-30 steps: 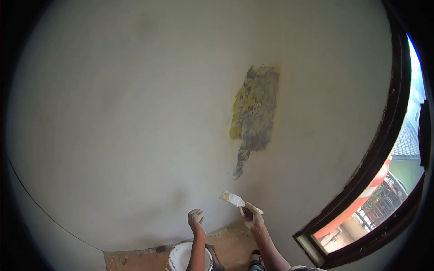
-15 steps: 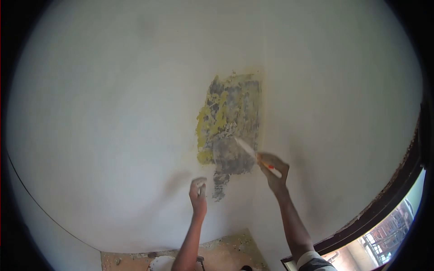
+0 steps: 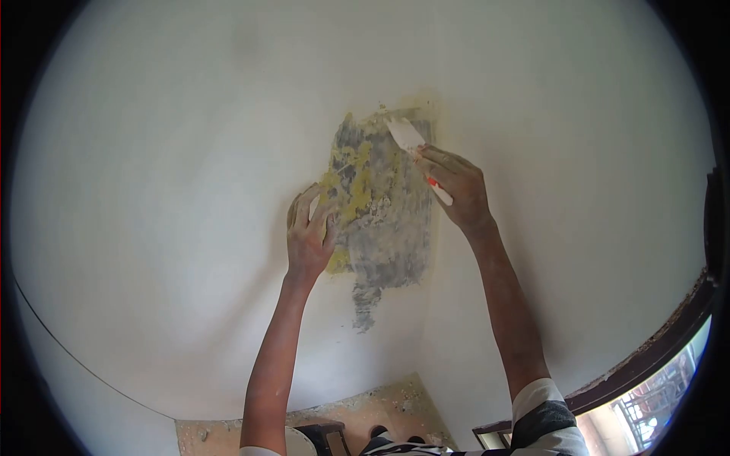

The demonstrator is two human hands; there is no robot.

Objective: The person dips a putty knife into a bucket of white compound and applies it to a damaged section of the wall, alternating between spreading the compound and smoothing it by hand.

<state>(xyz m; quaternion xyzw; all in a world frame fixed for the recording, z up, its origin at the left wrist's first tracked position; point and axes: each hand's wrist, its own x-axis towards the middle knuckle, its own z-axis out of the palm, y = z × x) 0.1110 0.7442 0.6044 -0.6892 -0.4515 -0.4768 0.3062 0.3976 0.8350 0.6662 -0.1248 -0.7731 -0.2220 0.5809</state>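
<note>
A putty knife with a pale, smeared blade and a red mark on its handle is gripped in my right hand. Its blade lies over the upper part of a rough grey and yellow-green patch on the white wall. Beside the left edge of that patch, my left hand is up at the wall with its fingers curled. Something small and pale shows between those fingers, too little to name. Whether the left fingertips touch the wall is hard to tell.
The white wall meets another wall at a corner just right of the patch. Below lies a speckled, brownish floor with a dark-edged object near my feet. A dark-framed opening is at lower right.
My right hand has moved up with the putty knife, from the patch's lower middle to its top. My left hand has risen from below the patch to its left edge.
</note>
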